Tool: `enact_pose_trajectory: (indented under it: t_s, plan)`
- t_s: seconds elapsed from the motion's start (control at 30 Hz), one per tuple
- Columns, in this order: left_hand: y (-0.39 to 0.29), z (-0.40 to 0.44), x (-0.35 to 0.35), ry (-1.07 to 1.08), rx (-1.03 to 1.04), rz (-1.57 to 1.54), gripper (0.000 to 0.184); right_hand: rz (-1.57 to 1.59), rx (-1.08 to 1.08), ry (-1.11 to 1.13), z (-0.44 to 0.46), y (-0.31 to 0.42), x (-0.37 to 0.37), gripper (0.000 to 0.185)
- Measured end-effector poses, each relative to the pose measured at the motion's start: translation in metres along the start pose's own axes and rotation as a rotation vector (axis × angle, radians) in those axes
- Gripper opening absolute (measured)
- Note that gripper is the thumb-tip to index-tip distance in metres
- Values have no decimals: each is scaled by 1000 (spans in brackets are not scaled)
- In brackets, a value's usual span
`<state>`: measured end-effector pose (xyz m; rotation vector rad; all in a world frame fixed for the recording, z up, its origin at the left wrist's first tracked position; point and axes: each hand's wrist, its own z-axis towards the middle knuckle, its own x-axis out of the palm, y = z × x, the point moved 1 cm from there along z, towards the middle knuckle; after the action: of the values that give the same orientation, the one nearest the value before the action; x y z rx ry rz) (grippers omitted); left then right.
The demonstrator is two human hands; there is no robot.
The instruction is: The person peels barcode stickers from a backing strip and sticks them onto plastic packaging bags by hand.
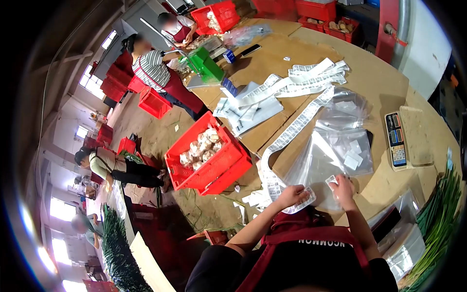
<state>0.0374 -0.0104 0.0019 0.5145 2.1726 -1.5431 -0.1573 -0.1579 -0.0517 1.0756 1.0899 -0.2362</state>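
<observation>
My left hand [293, 196] is closed on the end of a long strip of printed labels [297, 125], which runs up across the table to a loose pile. To its right, my right hand [343, 189] pinches a single small label [331, 180] at the fingertips, apart from the strip. Just beyond both hands lie clear plastic bags [311, 163], with several small pieces of white paper [352, 158] on them. More of the label strip hangs in folds at the table edge beside my left hand.
A red crate [209, 153] of wrapped produce stands left of the table [389, 73]. A scale [408, 138] and green leafy stalks [440, 214] are at right. A green device [205, 65] is at the far side. Several people [158, 73] stand beyond.
</observation>
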Motion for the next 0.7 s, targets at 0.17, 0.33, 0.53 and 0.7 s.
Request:
enact_pose_trajectory:
  t_s: [0.17, 0.33, 0.53, 0.7]
  plan:
    - [1, -10, -4, 27, 16, -310, 24, -118, 3, -25, -14, 0, -1, 30]
    - [1, -7, 2, 21, 9, -209, 24, -63, -103, -94, -13, 6, -14, 40]
    - [6, -6, 6, 11, -79, -288, 25, -59, -95, -75, -4, 5, -19, 79]
    - [7, -15, 7, -74, -61, -592, 11, -30, -286, 134, -35, 3, -29, 41]
